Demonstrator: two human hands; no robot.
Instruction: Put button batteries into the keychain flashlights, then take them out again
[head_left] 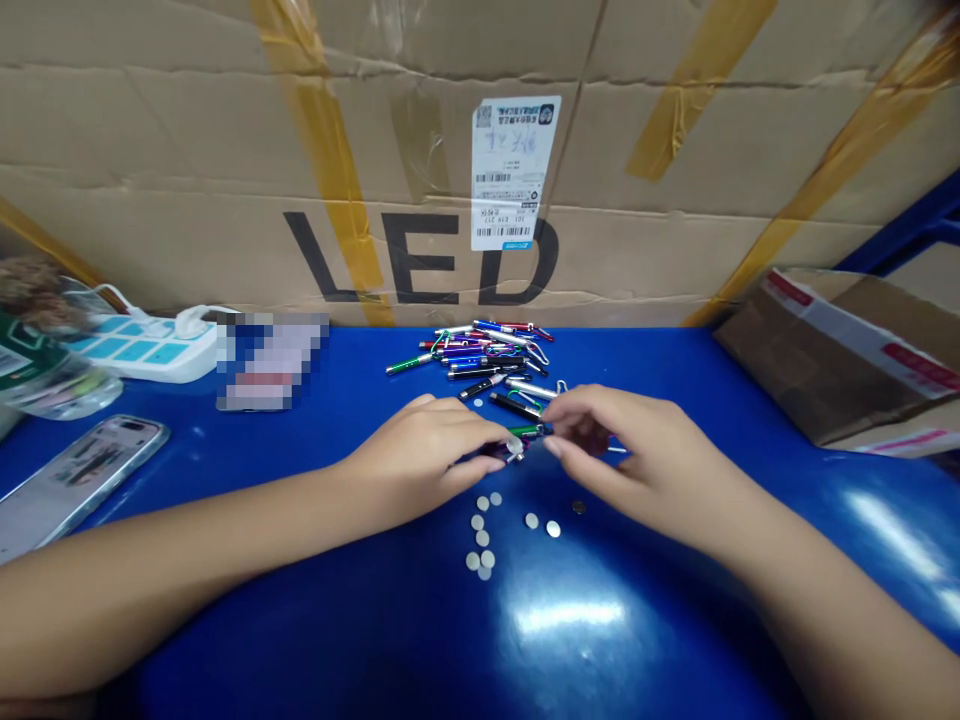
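Note:
A loose pile of slim metal pen lights [472, 355] with clips and key rings, in several colours, lies on the blue table [375, 640]. In front of it my left hand [420, 455] is closed around a dark pen light [504, 450], whose silver end pokes out past the fingertips. My right hand [630, 450] hovers opposite with curled, parted fingers, close to a green pen light [525, 431] and holding nothing I can see. Below both hands lie several small silver button cells [484, 530] and one darker disc [578, 507].
A big taped cardboard carton [420, 260] printed LED stands along the table's back. A white power strip [142, 350], a plastic bag [45, 350] and a phone [75, 485] lie at left. A brown flattened carton [832, 360] sits at right.

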